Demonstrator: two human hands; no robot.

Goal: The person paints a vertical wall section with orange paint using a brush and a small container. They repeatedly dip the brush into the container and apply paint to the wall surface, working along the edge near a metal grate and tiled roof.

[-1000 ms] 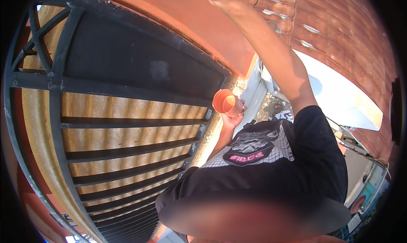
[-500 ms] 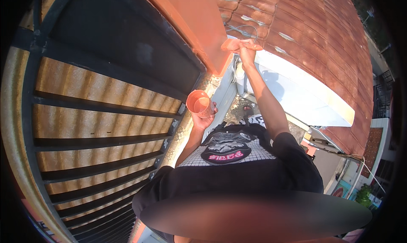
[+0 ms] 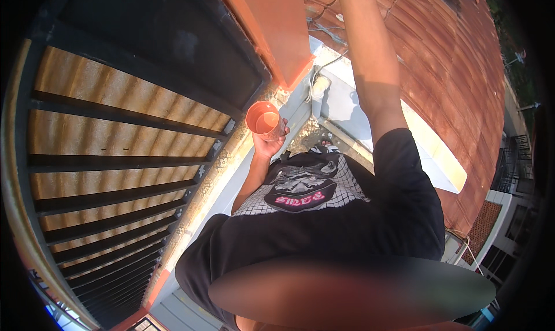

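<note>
My left hand [image 3: 270, 143] is closed around an orange plastic cup [image 3: 263, 116], tipped toward the camera, with orange liquid that looks like paint in it. My right forearm [image 3: 376, 59] stretches up past the upper edge; that hand is out of sight. Left of this arm is an orange-painted wall corner [image 3: 280, 30], bordered by a dark panel in a metal frame [image 3: 144, 42]. A pale pipe [image 3: 321, 87] stands beside a white ledge [image 3: 433, 157] under my arm.
Black metal bars [image 3: 115, 162] run over corrugated sheeting [image 3: 115, 134] on the left. Rusty red tiled roofing [image 3: 451, 100] fills the right, with loose cables [image 3: 465, 244] at its lower edge. A foot [image 3: 326, 144] shows below on a narrow, rough surface.
Half a second ago my right hand held an orange-coated brush by the wall corner; it has since risen out of view. The cup in my left hand sits slightly higher in the picture.
</note>
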